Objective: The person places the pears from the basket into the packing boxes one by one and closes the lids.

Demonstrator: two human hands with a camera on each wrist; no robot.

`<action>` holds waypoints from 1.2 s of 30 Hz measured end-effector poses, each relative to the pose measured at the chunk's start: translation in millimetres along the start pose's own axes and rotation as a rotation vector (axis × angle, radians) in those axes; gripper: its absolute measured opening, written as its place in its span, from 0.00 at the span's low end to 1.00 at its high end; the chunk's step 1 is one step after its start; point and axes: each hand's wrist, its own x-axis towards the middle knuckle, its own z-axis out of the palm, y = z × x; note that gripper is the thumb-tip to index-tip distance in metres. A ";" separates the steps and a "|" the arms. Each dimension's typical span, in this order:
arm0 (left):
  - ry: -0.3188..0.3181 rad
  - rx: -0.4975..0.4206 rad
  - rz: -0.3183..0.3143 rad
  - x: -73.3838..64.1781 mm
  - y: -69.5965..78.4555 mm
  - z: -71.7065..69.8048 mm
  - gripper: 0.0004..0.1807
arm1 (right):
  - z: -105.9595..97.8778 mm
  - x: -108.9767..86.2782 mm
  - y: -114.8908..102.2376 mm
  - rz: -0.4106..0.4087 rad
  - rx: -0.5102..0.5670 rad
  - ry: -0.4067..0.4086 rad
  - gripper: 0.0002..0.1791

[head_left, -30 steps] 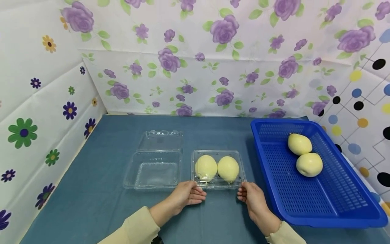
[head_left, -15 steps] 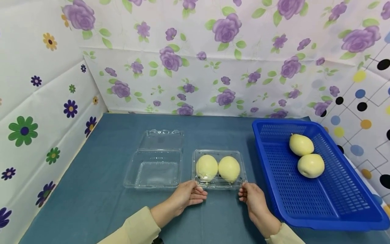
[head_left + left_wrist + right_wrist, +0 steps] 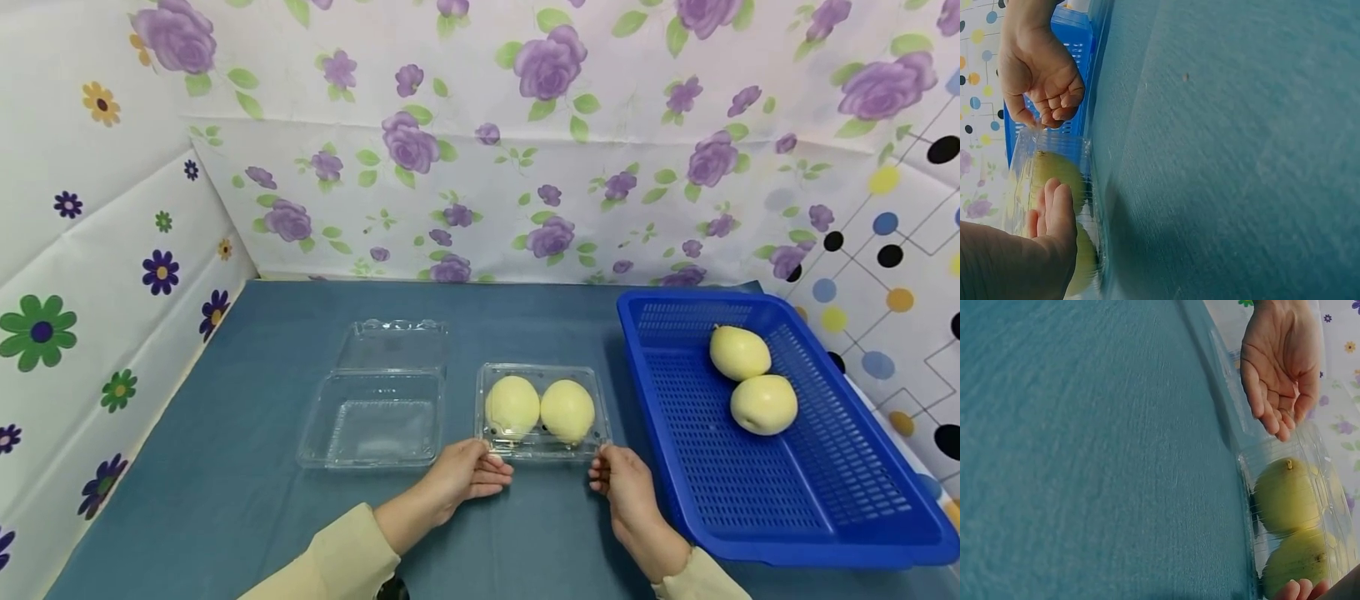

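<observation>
A lidded clear plastic clamshell box [image 3: 542, 454] holds two pale yellow pears [image 3: 512, 407], side by side, in the middle of the head view. At its near left corner, my left hand [image 3: 467, 477] pinches the lid's rim between thumb and forefinger. My right hand [image 3: 627, 492] pinches the near right corner the same way. In the left wrist view the right hand's thumb and finger [image 3: 1040, 81] meet at the corner of the lid. From the other side, the right wrist view shows the left hand [image 3: 1282, 362] at its own corner, palm toward the camera.
To the left a second clear clamshell box [image 3: 375, 433] lies with its lid folded back, nothing inside. A blue plastic basket [image 3: 817, 525] stands on the right with two pears [image 3: 763, 405] in it. Patterned sheets [image 3: 480, 200] bound the blue-green table [image 3: 247, 500] at the back and sides.
The lidded box and both hands have shifted slightly away and to the right relative to the other box. The head view has turned a little. Both hands keep their hold.
</observation>
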 end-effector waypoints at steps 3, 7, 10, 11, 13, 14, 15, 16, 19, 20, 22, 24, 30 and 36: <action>-0.014 0.016 -0.010 -0.9 1.7 -0.7 0.19 | -0.4 -0.2 -0.9 0.003 -0.015 0.033 0.12; -0.010 0.085 -0.025 -4.4 5.2 -2.5 0.22 | -0.8 -0.7 -2.0 -0.006 -0.055 0.068 0.12; 0.011 0.144 -0.044 -9.0 9.0 -3.3 0.23 | 0.1 -2.1 -2.8 -0.030 -0.085 0.097 0.11; 0.014 0.160 -0.053 -11.0 10.6 -3.6 0.23 | 0.6 -2.9 -3.3 -0.041 -0.094 0.103 0.12; 0.008 0.188 -0.071 -15.3 13.9 -4.3 0.24 | 2.2 -4.8 -4.7 -0.068 -0.107 0.123 0.17; 0.007 0.203 -0.074 -17.5 15.3 -4.4 0.24 | 2.9 -5.9 -5.8 -0.079 -0.106 0.130 0.19; 0.006 0.224 -0.072 -19.6 16.8 -4.9 0.24 | 3.8 -6.9 -7.2 -0.094 -0.106 0.128 0.22; 0.005 0.245 -0.069 -21.9 18.5 -5.5 0.25 | 4.4 -8.3 -8.9 -0.110 -0.108 0.122 0.25; -0.001 0.305 -0.032 -28.8 23.8 -7.5 0.24 | 6.2 -13.6 -15.3 -0.164 -0.119 0.101 0.30; -0.004 0.320 -0.009 -31.1 25.7 -8.4 0.23 | 6.5 -15.5 -17.6 -0.184 -0.127 0.087 0.30; -0.021 0.337 0.030 -36.0 30.2 -10.8 0.21 | 7.3 -19.4 -22.1 -0.226 -0.151 0.065 0.30; -0.039 0.342 0.080 -40.9 34.8 -14.2 0.18 | 7.8 -23.4 -27.2 -0.255 -0.175 0.044 0.29; 0.013 0.403 0.298 -51.8 46.6 -26.8 0.12 | 6.5 -36.2 -49.9 -0.274 -0.230 -0.010 0.28; 0.247 0.537 0.490 -56.5 53.0 -42.0 0.07 | 3.6 -47.0 -71.8 -0.314 -0.299 -0.053 0.24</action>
